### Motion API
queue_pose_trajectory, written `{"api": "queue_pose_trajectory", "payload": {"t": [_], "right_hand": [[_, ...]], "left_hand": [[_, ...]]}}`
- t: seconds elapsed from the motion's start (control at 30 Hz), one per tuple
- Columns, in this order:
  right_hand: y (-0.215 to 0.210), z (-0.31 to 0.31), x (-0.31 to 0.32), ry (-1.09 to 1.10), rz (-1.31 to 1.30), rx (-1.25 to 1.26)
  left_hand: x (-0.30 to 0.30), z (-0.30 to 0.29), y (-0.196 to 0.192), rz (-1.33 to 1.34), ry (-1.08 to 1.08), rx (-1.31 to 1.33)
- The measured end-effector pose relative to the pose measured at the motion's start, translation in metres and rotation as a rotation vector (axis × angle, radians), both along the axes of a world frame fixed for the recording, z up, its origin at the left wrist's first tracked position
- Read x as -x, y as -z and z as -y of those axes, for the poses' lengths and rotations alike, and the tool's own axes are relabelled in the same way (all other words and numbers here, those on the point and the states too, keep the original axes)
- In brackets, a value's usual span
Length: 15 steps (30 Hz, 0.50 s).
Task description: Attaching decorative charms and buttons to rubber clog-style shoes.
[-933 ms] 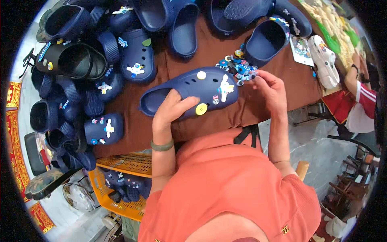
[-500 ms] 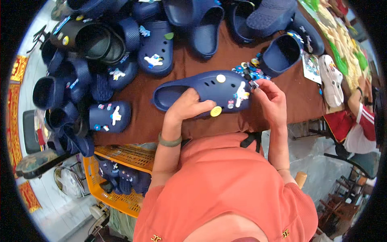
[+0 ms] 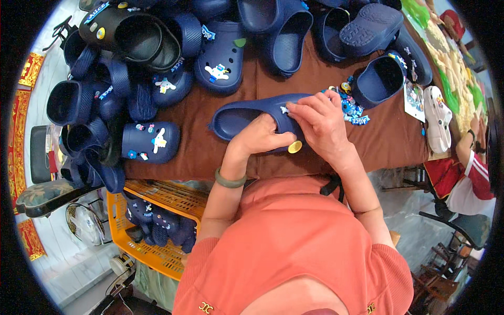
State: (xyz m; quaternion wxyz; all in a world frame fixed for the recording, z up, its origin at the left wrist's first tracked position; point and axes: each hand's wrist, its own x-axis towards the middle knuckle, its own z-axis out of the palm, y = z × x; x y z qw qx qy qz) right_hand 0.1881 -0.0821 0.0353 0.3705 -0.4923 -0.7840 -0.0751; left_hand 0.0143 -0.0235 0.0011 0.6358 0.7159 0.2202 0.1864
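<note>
My left hand [image 3: 260,137] grips the navy clog [image 3: 252,116]; right hand [image 3: 317,122] pinches a charm, which may slip free.

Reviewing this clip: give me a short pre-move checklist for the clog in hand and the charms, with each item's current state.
1. Navy clog steadied by left hand: ok, the grip wraps its side on the brown tablecloth.
2. Right hand on the clog's upper: ok, fingertips press there.
3. Charm fully seated under those fingertips: cannot tell, the fingers hide it.
4. Yellow round charm on the clog's side: ok, visible and in place.
5. Loose charms within reach: ok, they lie just beyond the right hand.
6. Room around the clog: not ok, other navy clogs crowd close.
</note>
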Motion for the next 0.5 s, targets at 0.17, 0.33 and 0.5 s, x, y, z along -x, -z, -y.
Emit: {"api": "queue_pose_trajectory", "payload": {"t": [0.17, 0.33, 0.5], "right_hand": [[-0.008, 0.008, 0.0, -0.006, 0.093, 0.041], [-0.017, 0.012, 0.002, -0.009, 0.271, 0.097], [-0.021, 0.013, 0.006, -0.048, 0.355, 0.19]], "left_hand": [[-0.005, 0.003, 0.004, 0.139, -0.121, -0.176], [0.0, -0.002, 0.006, 0.043, -0.034, -0.141], [0.002, -0.004, 0.01, -0.001, 0.036, -0.076]]}}
